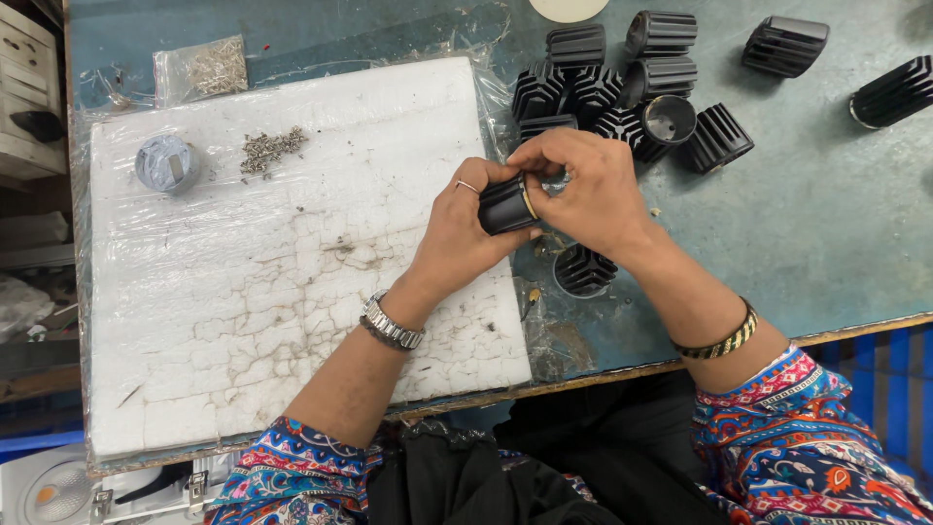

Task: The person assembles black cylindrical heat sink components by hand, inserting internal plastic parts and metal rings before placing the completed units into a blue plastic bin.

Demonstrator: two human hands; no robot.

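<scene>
My left hand grips a black ribbed cylindrical housing from its left side, above the right edge of a white foam board. My right hand closes over the housing's right end, fingers curled on its gold-rimmed face. Both hands hold the same piece. A ring sits on my left hand, a metal watch on that wrist, a gold-and-black bangle on my right wrist.
Several black finned housings cluster behind my hands; one more lies just below them, others at far right. A screw pile, a tape roll and a bag of screws sit at the board's left.
</scene>
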